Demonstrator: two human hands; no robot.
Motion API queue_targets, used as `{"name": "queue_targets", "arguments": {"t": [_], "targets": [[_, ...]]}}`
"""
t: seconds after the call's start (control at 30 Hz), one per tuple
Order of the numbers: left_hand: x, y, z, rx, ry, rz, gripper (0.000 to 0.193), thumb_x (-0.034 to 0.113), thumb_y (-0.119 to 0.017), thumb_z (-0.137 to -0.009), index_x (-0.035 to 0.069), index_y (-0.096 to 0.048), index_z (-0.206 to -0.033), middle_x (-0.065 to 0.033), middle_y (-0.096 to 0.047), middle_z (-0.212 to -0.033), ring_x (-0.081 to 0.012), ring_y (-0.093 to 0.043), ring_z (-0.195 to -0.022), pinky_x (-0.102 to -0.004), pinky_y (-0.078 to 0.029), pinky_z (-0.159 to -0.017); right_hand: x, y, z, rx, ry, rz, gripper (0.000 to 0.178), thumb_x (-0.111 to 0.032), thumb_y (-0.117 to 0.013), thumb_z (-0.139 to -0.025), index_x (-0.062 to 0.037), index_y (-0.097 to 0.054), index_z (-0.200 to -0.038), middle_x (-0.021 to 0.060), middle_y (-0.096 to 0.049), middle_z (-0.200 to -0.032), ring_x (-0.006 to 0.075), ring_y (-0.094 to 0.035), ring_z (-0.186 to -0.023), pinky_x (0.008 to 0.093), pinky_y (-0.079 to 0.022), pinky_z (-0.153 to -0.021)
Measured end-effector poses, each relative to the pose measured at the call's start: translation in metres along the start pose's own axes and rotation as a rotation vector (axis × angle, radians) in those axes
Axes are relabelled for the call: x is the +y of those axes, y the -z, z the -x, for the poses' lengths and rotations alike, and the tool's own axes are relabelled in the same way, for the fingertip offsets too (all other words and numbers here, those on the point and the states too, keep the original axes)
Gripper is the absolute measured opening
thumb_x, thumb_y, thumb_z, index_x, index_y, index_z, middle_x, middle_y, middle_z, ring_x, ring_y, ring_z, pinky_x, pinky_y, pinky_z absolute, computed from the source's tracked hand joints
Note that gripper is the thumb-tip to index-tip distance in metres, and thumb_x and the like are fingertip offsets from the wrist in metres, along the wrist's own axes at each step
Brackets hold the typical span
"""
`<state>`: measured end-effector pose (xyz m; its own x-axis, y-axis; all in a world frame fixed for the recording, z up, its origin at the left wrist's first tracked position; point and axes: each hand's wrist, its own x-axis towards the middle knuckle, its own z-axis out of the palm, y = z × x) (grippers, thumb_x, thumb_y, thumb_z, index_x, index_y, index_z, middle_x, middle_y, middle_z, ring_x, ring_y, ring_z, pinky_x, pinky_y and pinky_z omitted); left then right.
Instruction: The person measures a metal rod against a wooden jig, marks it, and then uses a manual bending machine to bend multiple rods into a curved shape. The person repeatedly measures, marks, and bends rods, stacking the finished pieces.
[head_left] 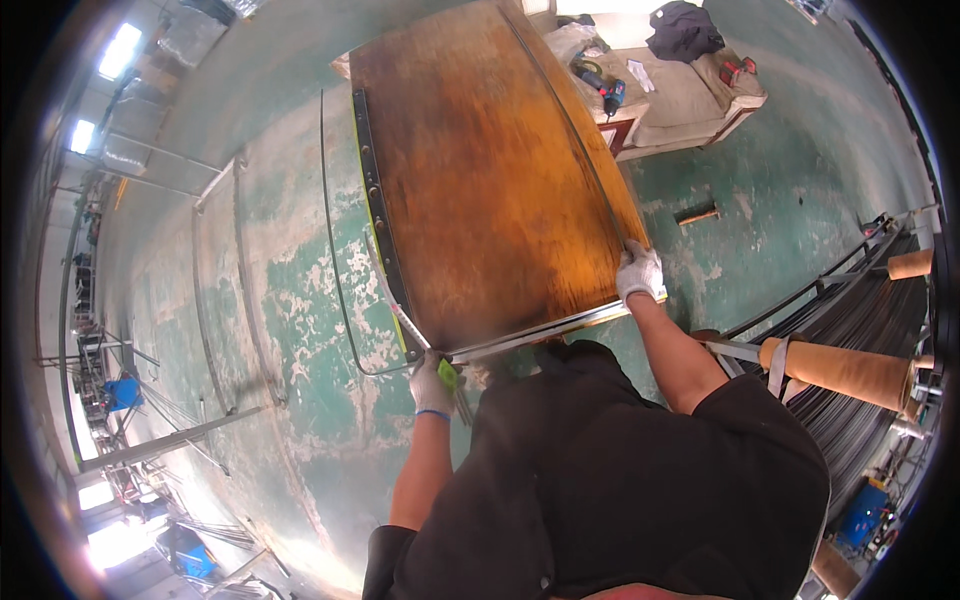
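Observation:
A large brown wooden tabletop (490,170) with a worn, stained surface lies in front of me. My left hand (430,388), in a pale glove, is closed around a green tape measure (447,375) at the near left corner. Its pale blade (408,322) curves up along the table's left side. A thin dark rod (329,215) stands out beyond that side and bends round toward my left hand. My gloved right hand (640,272) is at the near right corner, fingers closed on the end of a long dark strip (570,120) lying along the tabletop.
Beyond the table's right side stands a beige sofa (680,100) with a cordless drill (605,90) and dark clothing (685,30). To my right are a bundle of dark rods (850,340) and a brown roll (840,372). A metal frame (240,280) is on the left floor.

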<state>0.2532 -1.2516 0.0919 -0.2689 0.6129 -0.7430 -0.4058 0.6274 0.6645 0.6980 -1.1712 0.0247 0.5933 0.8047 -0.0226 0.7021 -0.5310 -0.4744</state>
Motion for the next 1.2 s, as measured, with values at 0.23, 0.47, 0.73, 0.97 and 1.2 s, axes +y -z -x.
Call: {"name": "queue_targets", "arguments": {"t": [0.23, 0.47, 0.73, 0.97, 1.2], "targets": [[0.013, -0.014, -0.003, -0.237, -0.323, -0.529, 0.007, 0.006, -0.065, -0.098, 0.007, -0.068, -0.104, -0.0092, -0.068, -0.092, -0.0216, -0.068, -0.082, -0.0386, -0.061, -0.069, -0.018, 0.029, 0.021, 0.038, 0.193, 0.126, 0.047, -0.018, -0.074, -0.09, -0.0186, -0.068, -0.136, 0.0178, -0.063, -0.132, 0.0399, -0.058, -0.124, 0.0514, -0.048, -0.106], [-0.041, 0.027, -0.076, -0.157, -0.388, -0.526, 0.022, 0.029, -0.066, -0.102, 0.007, -0.063, -0.096, -0.012, -0.067, -0.086, -0.03, -0.066, -0.073, -0.0415, -0.055, -0.06, -0.029, 0.043, 0.039, 0.015, 0.388, 0.152, 0.045, -0.018, -0.075, -0.089, -0.0135, -0.068, -0.133, 0.0127, -0.063, -0.137, 0.0375, -0.052, -0.135, 0.052, -0.042, -0.112], [-0.037, 0.036, -0.085, -0.22, -0.168, -0.32, 0.024, 0.033, -0.067, -0.102, 0.01, -0.063, -0.097, -0.0097, -0.068, -0.086, -0.03, -0.066, -0.074, -0.0404, -0.055, -0.059, -0.064, 0.033, 0.07, -0.024, 0.664, -0.075, 0.035, -0.016, -0.079, -0.084, -0.0133, -0.073, -0.118, 0.0104, -0.07, -0.12, 0.0368, -0.061, -0.12, 0.0528, -0.046, -0.103], [0.0, 0.001, -0.014, -0.233, 0.184, 0.014, 0.02, 0.027, -0.065, -0.104, 0.007, -0.063, -0.108, -0.0096, -0.068, -0.096, -0.0285, -0.068, -0.086, -0.0403, -0.057, -0.067, -0.07, 0.015, 0.081, -0.102, 0.711, -0.093, 0.025, -0.017, -0.079, -0.085, -0.0113, -0.075, -0.109, 0.0119, -0.072, -0.112, 0.0362, -0.064, -0.114, 0.0504, -0.049, -0.1], [0.003, -0.035, 0.002, -0.423, 0.137, -0.064, 0.013, 0.014, -0.061, -0.105, 0.004, -0.064, -0.112, -0.0096, -0.067, -0.098, -0.0237, -0.07, -0.084, -0.0372, -0.061, -0.07, -0.038, -0.012, 0.09, -0.152, 0.659, -0.286, 0.016, -0.013, -0.078, -0.086, -0.0085, -0.076, -0.101, 0.0129, -0.073, -0.105, 0.0372, -0.066, -0.106, 0.0481, -0.051, -0.095]]}}
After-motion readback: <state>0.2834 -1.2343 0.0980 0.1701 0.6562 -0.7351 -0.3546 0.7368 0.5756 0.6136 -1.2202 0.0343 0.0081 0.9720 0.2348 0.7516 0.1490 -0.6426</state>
